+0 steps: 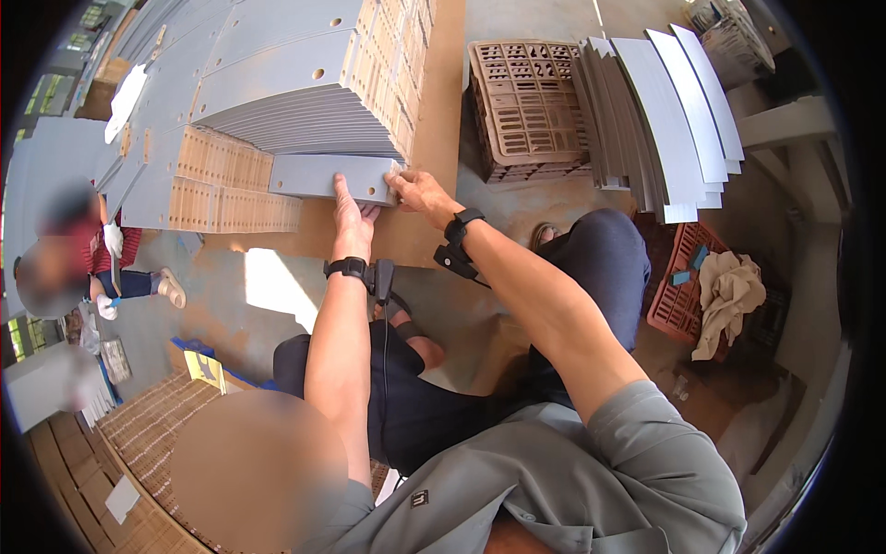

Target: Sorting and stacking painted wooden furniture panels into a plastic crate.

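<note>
A flat grey cardboard sheet (318,175) sticks out from the bottom of a tall stack of grey sheets (277,92) with punched holes. My left hand (351,214) lies flat against the sheet's lower right part, fingers stretched up. My right hand (417,192) pinches the sheet's right corner between thumb and fingers. Both wrists carry black bands. Tan slotted cardboard pieces (226,171) lie layered under the grey stack.
A beige plastic crate (521,106) stands to the right, with a leaning stack of grey sheets (664,120) beside it. A red crate (678,295) holds a crumpled cloth (729,295). Another person (101,263) sits at the left. Woven mats (148,434) lie lower left.
</note>
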